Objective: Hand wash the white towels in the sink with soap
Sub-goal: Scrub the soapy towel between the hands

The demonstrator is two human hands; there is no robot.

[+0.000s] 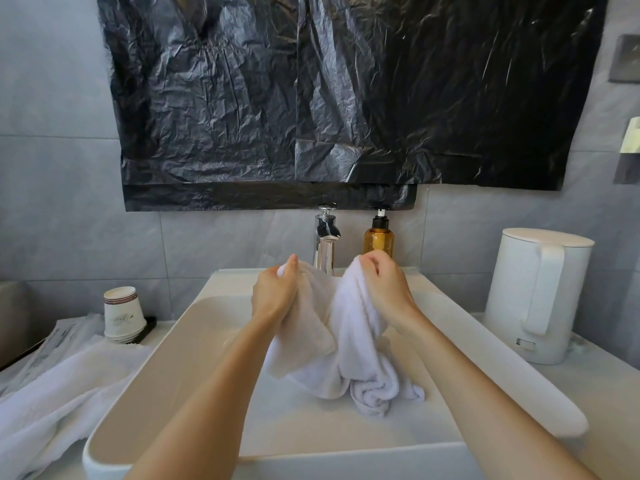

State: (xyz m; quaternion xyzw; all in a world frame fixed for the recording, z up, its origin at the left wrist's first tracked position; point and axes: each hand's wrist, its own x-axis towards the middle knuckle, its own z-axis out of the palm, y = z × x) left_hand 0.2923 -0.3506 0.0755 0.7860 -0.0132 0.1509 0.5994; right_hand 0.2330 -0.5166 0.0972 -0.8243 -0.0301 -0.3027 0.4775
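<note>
Both hands are raised over the white rectangular ceramic sink [194, 341], each gripping a bunch of the same white terry towel [349, 341]. The left hand [273, 292] curls its fingers round one gathered fold and the right hand [384, 289] round another. The rest of the cloth hangs between and below them, its twisted tail resting on the basin floor. Just beyond the hands stand the chrome faucet [325, 240], with no water seen running, and the amber pump bottle of soap [378, 239]. No suds show on the cloth or in the basin (whether the cloth is wet I cannot tell), so I judge the wash to be early, with soaping, scrubbing and rinsing largely left. A second white towel [69, 386] lies on the counter [606, 393] well to the left of the left hand, seemingly awaiting its turn.
</note>
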